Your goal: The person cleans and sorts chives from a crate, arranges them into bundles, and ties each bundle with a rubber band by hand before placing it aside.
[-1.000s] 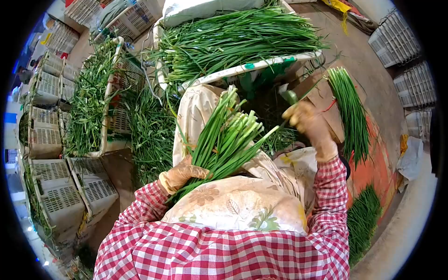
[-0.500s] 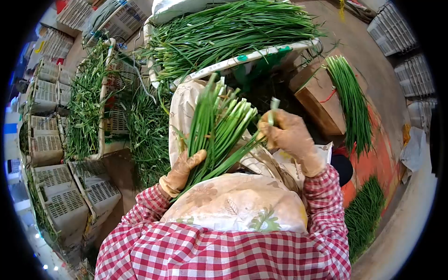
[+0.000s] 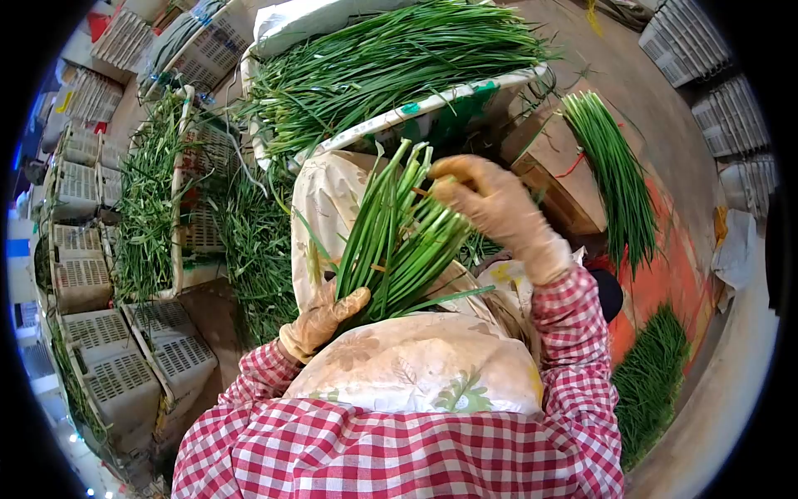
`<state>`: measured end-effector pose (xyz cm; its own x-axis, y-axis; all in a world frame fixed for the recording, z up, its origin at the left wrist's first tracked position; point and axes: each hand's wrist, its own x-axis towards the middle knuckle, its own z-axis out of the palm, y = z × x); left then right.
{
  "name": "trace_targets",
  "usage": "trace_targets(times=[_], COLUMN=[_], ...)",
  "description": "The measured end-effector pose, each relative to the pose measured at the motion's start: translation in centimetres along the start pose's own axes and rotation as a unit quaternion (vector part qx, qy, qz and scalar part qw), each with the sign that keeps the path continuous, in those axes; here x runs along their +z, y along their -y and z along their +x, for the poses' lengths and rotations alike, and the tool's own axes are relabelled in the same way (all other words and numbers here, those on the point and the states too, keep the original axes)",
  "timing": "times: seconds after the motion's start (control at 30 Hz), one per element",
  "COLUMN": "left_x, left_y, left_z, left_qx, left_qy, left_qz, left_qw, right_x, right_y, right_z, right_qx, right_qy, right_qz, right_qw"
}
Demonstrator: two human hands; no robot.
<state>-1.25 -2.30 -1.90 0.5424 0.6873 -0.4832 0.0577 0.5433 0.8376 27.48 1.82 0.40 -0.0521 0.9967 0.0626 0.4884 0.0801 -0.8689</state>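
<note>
My gloved left hand [image 3: 325, 320] is closed around the lower part of a bunch of garlic chives [image 3: 391, 241], its thumb lying across the stalks. The bunch tilts up and to the right over my lap, pale cut ends at the top. My gloved right hand [image 3: 497, 204] is at the upper right of those ends, its fingers bent and somewhat blurred. Whatever lies between its fingertips is too small to make out. One loose leaf [image 3: 449, 298] sticks out to the right below the bunch. A patterned, soiled apron [image 3: 416, 358] covers my lap.
Ahead stands a crate [image 3: 416, 116] heaped with chives. A tied chive bundle [image 3: 611, 179] lies over a brown box [image 3: 549, 179] at the right; more chives [image 3: 652, 387] lie on the floor below. Leaf scraps fill a crate [image 3: 179, 200] at left, near stacked crates [image 3: 108, 358].
My right hand has moved left and up to the bunch's ends; the pale-ended stalk it pinched is no longer visible there. My left hand still grips the bunch. The view has shifted slightly.
</note>
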Motion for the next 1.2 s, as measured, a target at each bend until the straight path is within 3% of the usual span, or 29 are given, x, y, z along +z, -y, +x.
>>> trace_targets(times=[0.03, 0.07, 0.1, 0.17, 0.2, 0.27, 0.37, 0.4, 0.47, 0.53, 0.57, 0.6, 0.63, 0.67, 0.7, 0.73, 0.8, 0.83, 0.87, 0.9, 0.97, 1.0, 1.03, 1.07, 1.1, 1.13, 1.17, 1.2], left_x=[-0.1, 0.0, 0.1, 0.4, -0.4, -2.0, -2.6, -2.5, -2.5, -2.6, -2.7, -2.8, -2.6, -2.3, -2.1, -2.3, -3.5, -3.9, -1.5, -2.1, -3.2, -2.2, -2.4, -2.8, -3.1, -3.3, -3.0, -2.4], left_y=[0.2, -0.3, -0.4, -0.3, 0.1, 1.9, 2.1, 1.9, 1.9, 2.0, 2.0, 2.0, 1.7, 1.0, 0.7, 1.1, 2.5, 2.9, -0.2, 0.6, 2.1, 1.9, 2.0, 2.2, 2.4, 3.0, 2.7, 2.1], left_z=[0.0, -0.4, -0.5, -0.7, -0.9, -1.0, -1.3, -1.3, -0.9, -0.8, -0.8, -0.7, -0.7, -0.8, -0.9, -0.7, -0.1, 0.0, -0.4, -0.2, 0.6, 0.5, 0.3, -0.1, -0.4, -0.4, -0.3, -0.2], left_qx=[0.03, -0.002, -0.003, -0.022, -0.043, -0.029, 0.005, -0.004, -0.016, -0.016, -0.02, -0.003, -0.008, -0.021, -0.033, -0.034, 0.028, 0.058, -0.008, -0.008, -0.032, -0.03, -0.029, -0.017, -0.005, 0.035, 0.036, 0.001], left_qy=[0.001, 0.012, 0.009, -0.015, -0.036, -0.064, -0.065, -0.076, -0.095, -0.078, -0.064, -0.04, -0.038, -0.033, -0.029, -0.029, 0.014, 0.035, -0.019, -0.018, -0.023, -0.064, -0.066, -0.05, -0.034, -0.041, -0.041, -0.06], left_qz=[0.036, 0.011, 0.01, -0.161, -0.151, -0.149, -0.162, -0.183, -0.189, -0.205, -0.22, -0.205, -0.204, -0.22, -0.236, -0.236, -0.102, -0.034, 0.012, 0.012, -0.047, -0.104, -0.106, -0.103, -0.097, -0.075, -0.073, -0.062], left_qw=[0.999, 1.0, 1.0, 0.987, 0.987, 0.986, 0.985, 0.98, 0.977, 0.975, 0.973, 0.978, 0.978, 0.975, 0.971, 0.971, 0.994, 0.997, 1.0, 1.0, 0.998, 0.992, 0.992, 0.993, 0.995, 0.996, 0.996, 0.996], right_x=[0.9, 1.9, 1.9, 1.6, 1.6, -1.4, -7.0, -8.2, -7.5, -5.7, -3.7, -2.0, -0.6, 1.4, 3.2, 3.5, 3.1, 2.2, 1.5, 0.9, -0.5, -1.3, -2.1, -2.7, -3.6, -5.4, -5.4, -4.7], right_y=[0.6, 0.7, 0.7, 0.5, -0.7, -2.8, -6.6, -8.3, -11.3, -9.3, -6.9, -3.6, -2.0, -1.3, -1.3, -1.2, -1.2, -1.6, -1.8, -1.9, -1.5, -0.9, -2.4, -4.4, -4.5, -4.0, -2.7, -1.3], right_z=[0.2, 0.2, 0.3, 0.8, 1.7, 2.0, 1.4, 1.1, 0.2, -0.6, -1.1, -2.1, -2.6, -2.8, -3.1, -3.2, -3.2, -3.2, -3.2, -3.2, -3.4, -3.4, -3.2, -2.6, -1.1, -1.3, -1.1, -0.9], right_qx=[-0.057, -0.164, -0.165, -0.205, -0.205, -0.087, 0.038, 0.101, 0.094, 0.126, 0.203, 0.137, 0.095, 0.113, 0.125, 0.126, 0.126, 0.1, 0.073, 0.073, 0.03, 0.119, 0.096, 0.044, 0.023, 0.06, 0.06, 0.019], right_qy=[0.0, -0.081, -0.079, -0.094, -0.166, -0.214, -0.328, -0.34, -0.321, -0.255, -0.168, -0.087, -0.005, 0.007, 0.0, 0.0, 0.002, 0.055, 0.107, 0.106, 0.125, 0.079, -0.013, -0.145, -0.267, -0.289, -0.291, -0.252], right_qz=[-0.068, -0.18, -0.178, -0.19, -0.184, -0.113, -0.261, -0.359, -0.359, -0.384, 0.027, 0.222, 0.243, 0.195, 0.344, 0.344, 0.347, 0.27, 0.189, 0.189, 0.048, 0.139, 0.204, 0.171, -0.045, -0.321, -0.321, -0.249], right_qw=[0.996, 0.967, 0.967, 0.955, 0.947, 0.966, 0.907, 0.863, 0.871, 0.878, 0.964, 0.961, 0.965, 0.974, 0.931, 0.93, 0.93, 0.956, 0.973, 0.974, 0.991, 0.98, 0.974, 0.974, 0.962, 0.9, 0.899, 0.935])
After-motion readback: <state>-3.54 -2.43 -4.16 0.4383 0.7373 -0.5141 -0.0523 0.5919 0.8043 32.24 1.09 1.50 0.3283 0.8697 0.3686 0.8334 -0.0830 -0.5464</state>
